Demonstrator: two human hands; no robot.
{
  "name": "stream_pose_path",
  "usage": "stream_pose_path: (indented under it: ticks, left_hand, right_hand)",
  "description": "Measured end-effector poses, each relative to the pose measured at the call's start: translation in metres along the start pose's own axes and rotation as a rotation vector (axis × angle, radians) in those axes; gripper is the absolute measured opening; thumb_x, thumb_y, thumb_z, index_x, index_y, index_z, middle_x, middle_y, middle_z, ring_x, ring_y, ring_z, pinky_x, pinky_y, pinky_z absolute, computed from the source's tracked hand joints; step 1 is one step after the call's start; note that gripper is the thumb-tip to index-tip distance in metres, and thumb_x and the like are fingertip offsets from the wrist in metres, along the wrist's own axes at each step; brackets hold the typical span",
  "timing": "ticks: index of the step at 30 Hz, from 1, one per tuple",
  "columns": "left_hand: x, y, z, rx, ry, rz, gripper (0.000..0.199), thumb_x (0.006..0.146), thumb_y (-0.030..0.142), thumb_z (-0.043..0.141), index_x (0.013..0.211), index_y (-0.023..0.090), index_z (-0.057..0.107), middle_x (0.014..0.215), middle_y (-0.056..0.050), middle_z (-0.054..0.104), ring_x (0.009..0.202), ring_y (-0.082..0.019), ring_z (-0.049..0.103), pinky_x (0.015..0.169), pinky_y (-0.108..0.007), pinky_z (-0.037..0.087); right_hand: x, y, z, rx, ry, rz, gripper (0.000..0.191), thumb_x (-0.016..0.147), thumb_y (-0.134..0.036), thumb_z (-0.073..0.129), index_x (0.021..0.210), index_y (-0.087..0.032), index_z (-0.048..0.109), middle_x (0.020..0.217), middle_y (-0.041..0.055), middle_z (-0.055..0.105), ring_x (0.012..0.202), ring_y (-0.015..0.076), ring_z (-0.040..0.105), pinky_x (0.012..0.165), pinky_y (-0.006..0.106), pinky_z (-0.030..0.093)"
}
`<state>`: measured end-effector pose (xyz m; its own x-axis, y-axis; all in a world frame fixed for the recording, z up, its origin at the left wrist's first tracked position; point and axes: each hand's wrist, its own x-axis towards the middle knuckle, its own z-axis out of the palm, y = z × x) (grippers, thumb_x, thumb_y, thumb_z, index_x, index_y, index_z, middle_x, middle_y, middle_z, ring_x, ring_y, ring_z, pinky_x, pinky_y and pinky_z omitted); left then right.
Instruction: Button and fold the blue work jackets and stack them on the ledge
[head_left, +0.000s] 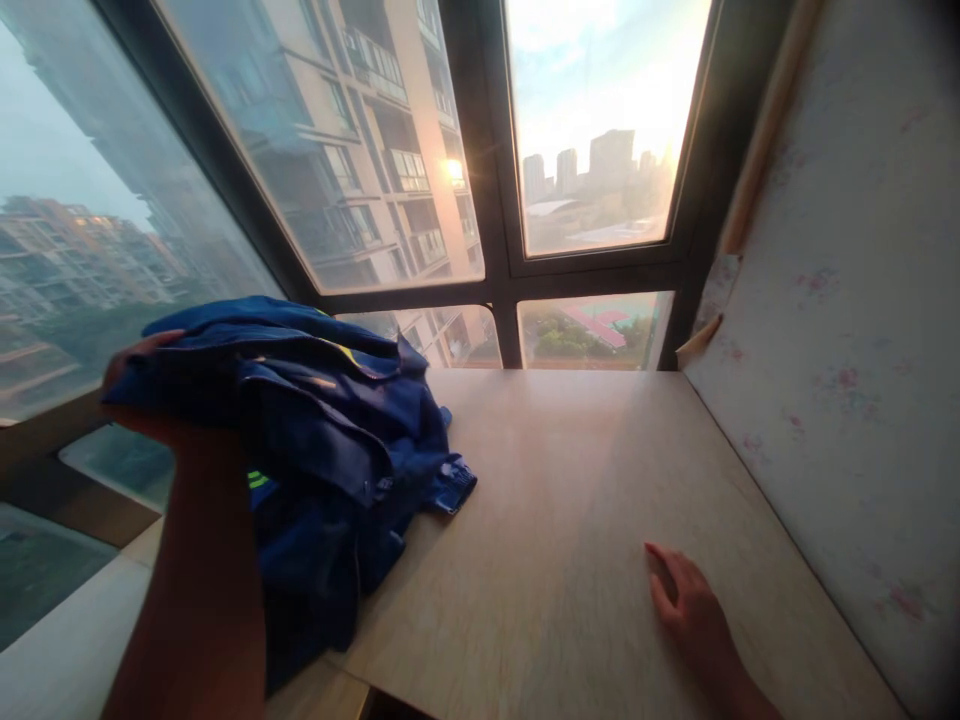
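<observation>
A dark blue jacket [322,420] with bright yellow-green stripes hangs bunched at the left, its lower folds and a cuff resting on the sill. My left hand [142,418] grips its upper left edge and holds it raised near the window; cloth covers part of the fingers. At the lower right, my right hand [686,595] is over the pale sill [555,500], apart from the jacket. Its thumb and fingers are loosely spread with nothing between them.
Dark-framed windows [499,180] rise behind the sill, with tall buildings and low sun outside. A wall with flowered paper [840,380] bounds the right side, and its covering is peeling near the window corner. A dark gap [390,705] shows at the sill's front edge.
</observation>
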<state>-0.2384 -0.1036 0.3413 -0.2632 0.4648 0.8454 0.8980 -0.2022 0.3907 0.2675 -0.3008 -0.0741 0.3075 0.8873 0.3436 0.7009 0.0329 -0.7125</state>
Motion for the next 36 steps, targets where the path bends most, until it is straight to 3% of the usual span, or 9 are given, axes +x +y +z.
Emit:
stream_pose_path:
  ticks: [3,6,11,18,22,25,28,31,36]
  left_hand:
    - [-0.012,-0.024,0.003,0.264,0.094,-0.015,0.048,0.095,0.044,0.039,0.123,0.012,0.061,0.13,-0.004,0.06,0.126,-0.034,0.051,0.109,-0.054,0.035]
    - [-0.076,-0.047,0.03,0.454,-0.158,-0.146,0.042,0.097,0.035,0.041,0.133,0.019,0.056,0.151,-0.006,0.039,0.134,-0.038,0.038,0.109,-0.057,0.034]
    - [-0.18,-0.091,0.083,0.616,-0.657,-0.247,0.049,0.088,0.021,0.044,0.136,0.018,0.055,0.146,-0.022,0.044,0.126,-0.043,0.044,0.095,-0.063,0.041]
    - [-0.162,-0.119,0.074,0.644,-0.919,-0.224,0.074,0.08,0.027,0.056,0.151,0.018,0.035,0.157,-0.024,0.027,0.131,-0.046,0.041,0.096,-0.055,0.044]
    - [-0.181,-0.083,0.042,0.557,-0.687,-0.066,0.065,0.082,0.027,0.055,0.145,0.014,0.043,0.158,-0.023,0.024,0.139,-0.047,0.031,0.103,-0.059,0.039]
    - [-0.234,-0.037,0.035,0.289,-0.481,0.022,0.043,0.088,0.026,0.047,0.128,0.016,0.058,0.145,-0.018,0.047,0.135,-0.037,0.041,0.108,-0.053,0.037]
    - [-0.301,0.014,0.047,-0.19,-0.728,-0.085,0.031,0.093,0.033,0.042,0.101,0.019,0.068,0.107,-0.011,0.069,0.099,-0.025,0.064,0.084,-0.035,0.052]
    - [-0.356,0.06,0.071,-0.466,-1.104,-0.173,0.034,0.094,0.038,0.043,0.079,0.02,0.068,0.078,-0.005,0.071,0.072,-0.019,0.065,0.065,-0.026,0.048]
    - [-0.386,0.101,0.107,-0.585,-1.167,-0.14,0.032,0.094,0.037,0.045,0.076,0.019,0.065,0.068,0.0,0.067,0.06,-0.013,0.057,0.058,-0.023,0.038]
  right_hand:
    - [-0.002,0.003,0.005,-0.035,0.026,-0.018,0.035,0.085,-0.03,0.046,0.116,-0.022,0.061,0.115,0.0112,0.068,0.107,0.0285,0.064,0.098,0.05,0.05]
    - [-0.001,-0.001,0.004,-0.055,0.019,-0.058,0.032,0.086,-0.029,0.046,0.112,-0.022,0.063,0.114,0.0103,0.069,0.107,0.0281,0.063,0.098,0.049,0.049]
    - [0.0,-0.012,0.0,-0.068,0.015,-0.09,0.028,0.087,-0.024,0.046,0.105,-0.023,0.066,0.112,0.0093,0.069,0.106,0.0265,0.063,0.097,0.047,0.049]
    - [0.001,-0.015,-0.003,-0.099,-0.004,-0.097,0.027,0.087,-0.022,0.045,0.102,-0.022,0.067,0.11,0.0106,0.068,0.105,0.0275,0.063,0.097,0.048,0.049]
    - [0.001,-0.01,-0.003,-0.077,-0.019,-0.086,0.028,0.086,-0.024,0.045,0.104,-0.023,0.067,0.111,0.0099,0.068,0.106,0.0269,0.062,0.097,0.046,0.049]
    - [0.003,-0.01,-0.004,-0.068,-0.019,-0.071,0.028,0.085,-0.025,0.046,0.101,-0.022,0.068,0.11,0.0098,0.068,0.105,0.0263,0.063,0.095,0.044,0.049]
    - [0.009,-0.02,-0.003,-0.06,-0.011,-0.047,0.027,0.085,-0.027,0.047,0.098,-0.021,0.07,0.107,0.0107,0.07,0.103,0.027,0.064,0.093,0.044,0.049]
    - [0.021,-0.043,0.0,0.062,-0.076,-0.025,0.029,0.089,-0.034,0.047,0.1,-0.02,0.069,0.101,0.0104,0.071,0.093,0.0246,0.067,0.084,0.038,0.052]
    - [0.041,-0.081,0.013,0.302,-0.252,-0.051,0.039,0.097,-0.043,0.041,0.076,-0.02,0.064,0.072,0.0044,0.067,0.067,0.0173,0.063,0.062,0.026,0.048]
